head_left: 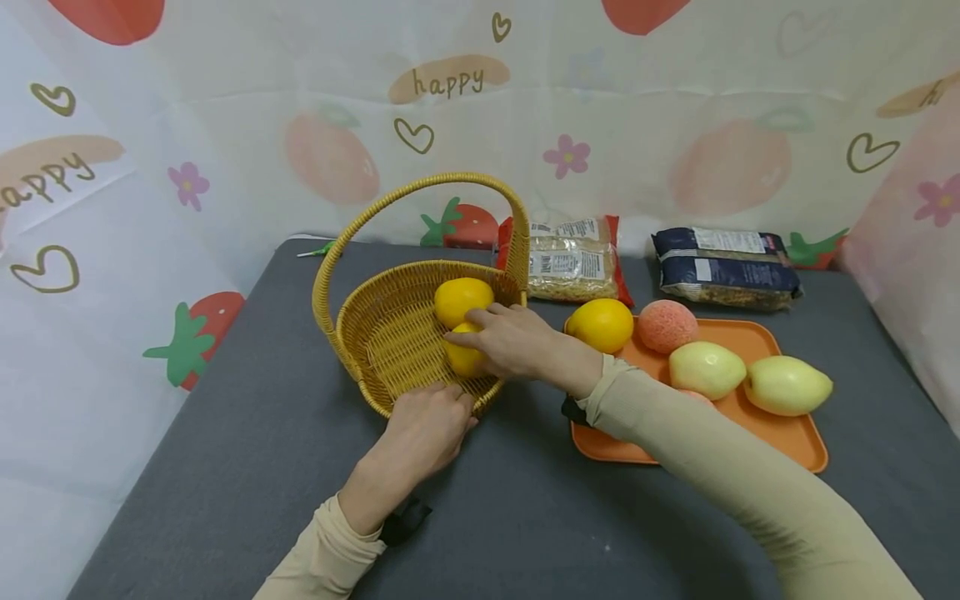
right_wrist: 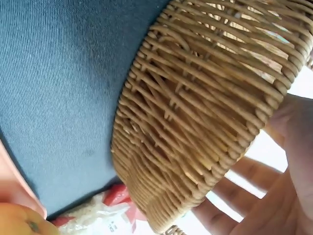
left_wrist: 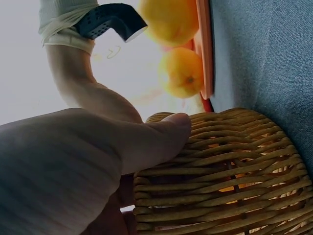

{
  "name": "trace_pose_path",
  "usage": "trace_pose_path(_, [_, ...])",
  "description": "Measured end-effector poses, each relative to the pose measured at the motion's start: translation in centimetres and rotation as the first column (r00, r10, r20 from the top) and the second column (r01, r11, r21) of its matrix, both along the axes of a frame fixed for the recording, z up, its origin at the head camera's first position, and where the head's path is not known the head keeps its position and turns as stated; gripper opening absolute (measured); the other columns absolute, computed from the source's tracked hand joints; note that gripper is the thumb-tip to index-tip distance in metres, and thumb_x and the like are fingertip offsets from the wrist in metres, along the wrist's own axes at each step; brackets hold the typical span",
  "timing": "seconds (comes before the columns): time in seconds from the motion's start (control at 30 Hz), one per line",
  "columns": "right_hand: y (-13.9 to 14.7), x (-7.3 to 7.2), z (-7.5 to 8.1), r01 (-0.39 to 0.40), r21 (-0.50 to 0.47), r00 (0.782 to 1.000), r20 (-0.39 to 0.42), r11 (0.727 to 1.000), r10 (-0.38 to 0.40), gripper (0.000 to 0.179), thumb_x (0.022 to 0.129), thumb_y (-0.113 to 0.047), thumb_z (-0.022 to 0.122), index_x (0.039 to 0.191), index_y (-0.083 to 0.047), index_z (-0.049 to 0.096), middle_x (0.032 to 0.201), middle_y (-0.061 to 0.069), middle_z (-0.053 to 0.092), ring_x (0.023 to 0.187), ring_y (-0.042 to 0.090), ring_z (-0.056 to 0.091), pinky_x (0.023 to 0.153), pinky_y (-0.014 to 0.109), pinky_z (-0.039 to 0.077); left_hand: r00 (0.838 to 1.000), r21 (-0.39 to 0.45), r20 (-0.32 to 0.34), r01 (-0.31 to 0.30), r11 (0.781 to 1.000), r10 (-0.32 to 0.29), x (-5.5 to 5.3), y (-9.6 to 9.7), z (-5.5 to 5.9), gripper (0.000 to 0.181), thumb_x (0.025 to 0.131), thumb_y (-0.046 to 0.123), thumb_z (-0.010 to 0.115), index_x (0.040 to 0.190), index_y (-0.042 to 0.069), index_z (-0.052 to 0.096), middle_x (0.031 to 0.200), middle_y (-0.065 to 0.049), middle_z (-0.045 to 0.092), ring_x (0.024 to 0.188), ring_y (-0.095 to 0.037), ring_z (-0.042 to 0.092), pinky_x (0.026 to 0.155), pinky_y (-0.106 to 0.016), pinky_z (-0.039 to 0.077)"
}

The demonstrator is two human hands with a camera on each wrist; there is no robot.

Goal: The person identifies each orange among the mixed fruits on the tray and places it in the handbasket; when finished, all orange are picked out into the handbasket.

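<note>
A yellow wicker basket (head_left: 393, 333) with a tall arched handle stands on the table, its open side tilted towards me. Two lemon-like yellow fruits lie inside on the right: the rear fruit (head_left: 461, 300) and the front fruit (head_left: 463, 360). My left hand (head_left: 427, 425) grips the basket's near rim, the thumb (left_wrist: 166, 139) over the weave outside. Reaching over the right rim, my right hand (head_left: 517, 342) partly covers the front fruit. In the right wrist view its fingers (right_wrist: 259, 171) extend loosely past the rim, and the fruit under them is mostly hidden.
On the right, an orange tray (head_left: 757, 333) holds another yellow fruit (head_left: 600, 325), a pink textured fruit (head_left: 667, 326) and two pale green fruits (head_left: 707, 370). A red-edged grain bag (head_left: 570, 258) and a dark blue bag (head_left: 726, 268) lie along the back, before a patterned cloth.
</note>
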State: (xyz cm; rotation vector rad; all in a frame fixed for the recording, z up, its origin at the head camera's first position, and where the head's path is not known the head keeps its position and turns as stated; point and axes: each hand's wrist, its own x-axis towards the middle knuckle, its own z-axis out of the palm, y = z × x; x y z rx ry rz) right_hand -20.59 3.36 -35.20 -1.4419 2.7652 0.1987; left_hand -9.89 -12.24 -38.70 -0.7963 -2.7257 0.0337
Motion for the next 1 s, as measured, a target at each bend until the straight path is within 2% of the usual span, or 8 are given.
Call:
trace_pose_path(0.3, [-0.11, 0.12, 0.17, 0.061, 0.009, 0.998, 0.013, 0.998, -0.061, 0.045, 0.098, -0.023, 0.058, 0.142, -0.025, 0.051, 0.129, 0.018, 0.059, 0.092, 0.034, 0.063, 0.072, 0.042, 0.056, 1.000, 0.001, 0.000, -0.001, 1.000, 0.001, 0.07, -0.09, 0.07, 0.022, 0.083, 0.026, 0.076, 0.072, 0.014, 0.063, 0.069, 0.000, 0.060, 0.061, -0.016, 0.059, 0.052, -0.032, 0.049])
trace_pose_path(0.47, [0.02, 0.00, 0.22, 0.083, -0.001, 0.996, 0.042, 0.997, -0.083, 0.048, 0.096, -0.016, 0.058, 0.143, -0.025, 0.050, 0.134, 0.020, 0.056, 0.096, 0.036, 0.063, 0.076, 0.044, 0.057, 1.000, 0.002, 0.003, -0.001, 1.000, 0.001, 0.06, -0.05, 0.03, 0.022, 0.084, 0.026, 0.076, 0.071, 0.014, 0.064, 0.069, 0.000, 0.060, 0.060, -0.017, 0.058, 0.051, -0.032, 0.049])
trace_pose_path(0.73, [0.22, -0.16, 0.22, 0.068, -0.019, 0.998, 0.008, 0.998, -0.068, 0.050, 0.093, -0.029, 0.066, 0.141, -0.025, 0.054, 0.129, 0.018, 0.058, 0.093, 0.033, 0.063, 0.077, 0.042, 0.056, 1.000, 0.003, 0.017, -0.001, 1.000, 0.001, -0.03, 0.08, -0.08, 0.021, 0.084, 0.026, 0.076, 0.072, 0.014, 0.064, 0.069, 0.000, 0.060, 0.061, -0.017, 0.058, 0.052, -0.032, 0.049])
trace_pose_path(0.87, [0.11, -0.25, 0.16, 0.067, -0.035, 0.998, -0.013, 0.997, -0.067, 0.042, 0.094, -0.021, 0.064, 0.135, -0.025, 0.059, 0.125, 0.015, 0.060, 0.096, 0.032, 0.062, 0.076, 0.041, 0.057, 1.000, 0.002, 0.017, -0.001, 1.000, 0.001, -0.02, 0.09, -0.06, 0.021, 0.084, 0.026, 0.076, 0.072, 0.013, 0.064, 0.069, 0.000, 0.061, 0.061, -0.017, 0.059, 0.051, -0.032, 0.049])
trace_pose_path(1.0, [0.27, -0.48, -0.05, 0.053, -0.045, 0.995, -0.082, 0.998, -0.056, 0.039, 0.092, -0.010, 0.066, 0.129, -0.022, 0.062, 0.120, 0.014, 0.061, 0.099, 0.032, 0.061, 0.075, 0.040, 0.057, 1.000, -0.003, 0.019, -0.006, 1.000, 0.006, -0.02, 0.10, -0.03, 0.021, 0.085, 0.026, 0.075, 0.073, 0.013, 0.064, 0.070, 0.000, 0.061, 0.061, -0.017, 0.059, 0.051, -0.032, 0.049])
